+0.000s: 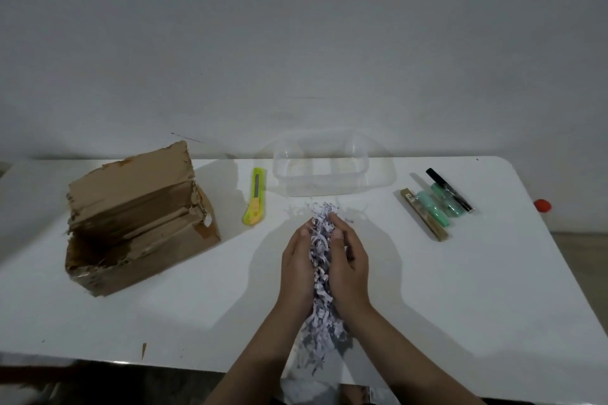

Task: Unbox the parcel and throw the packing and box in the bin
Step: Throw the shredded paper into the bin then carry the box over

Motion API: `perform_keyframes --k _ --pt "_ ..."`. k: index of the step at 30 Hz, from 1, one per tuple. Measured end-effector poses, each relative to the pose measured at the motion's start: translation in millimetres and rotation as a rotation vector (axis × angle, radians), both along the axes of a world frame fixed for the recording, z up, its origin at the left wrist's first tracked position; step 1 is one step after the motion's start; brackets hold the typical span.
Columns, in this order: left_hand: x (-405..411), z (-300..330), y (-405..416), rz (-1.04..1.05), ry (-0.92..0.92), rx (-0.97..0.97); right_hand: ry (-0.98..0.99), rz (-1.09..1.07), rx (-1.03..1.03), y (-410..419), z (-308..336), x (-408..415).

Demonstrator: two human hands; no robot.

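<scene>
- The left hand (297, 268) and the right hand (348, 268) face each other palm to palm, fingers pointing away and lightly curved inward; together they press a long wad of shredded white paper packing (320, 270) between them, so both hands hold it
- The packing sticks out past the fingertips and hangs in a loose tail below the wrists, over the near edge of the white table (460, 289); a few stray shreds lie on the table just beyond the fingertips
- Just beyond those shreds stands a clear plastic rectangular tub (332, 181) at the table's far edge
- Left of the tub lies a yellow-green utility knife (254, 197)
- Further left sits the torn brown cardboard box (138, 223), open, its flap standing up
- To the right, well apart from the hands, lie a brown flat stick-shaped packet (424, 214), two green tubes (434, 209) and a black pen (449, 189), side by side; a small red object (542, 205) shows at the table's right edge
</scene>
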State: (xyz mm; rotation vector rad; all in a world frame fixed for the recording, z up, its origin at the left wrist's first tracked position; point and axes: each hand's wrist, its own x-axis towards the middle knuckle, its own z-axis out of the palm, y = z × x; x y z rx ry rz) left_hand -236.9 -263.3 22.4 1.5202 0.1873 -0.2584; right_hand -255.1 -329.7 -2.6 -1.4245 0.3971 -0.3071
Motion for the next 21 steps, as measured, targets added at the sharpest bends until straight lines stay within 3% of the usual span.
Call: perform_keyframes --k 13,21 --pt "-13 45 -42 -0.338 0.026 0.002 0.0 -0.501 0.086 -24 49 -32" --pt "-91 55 -104 -0.683 0.057 0.015 -0.024 -0.915 0.084 -67 61 -123"
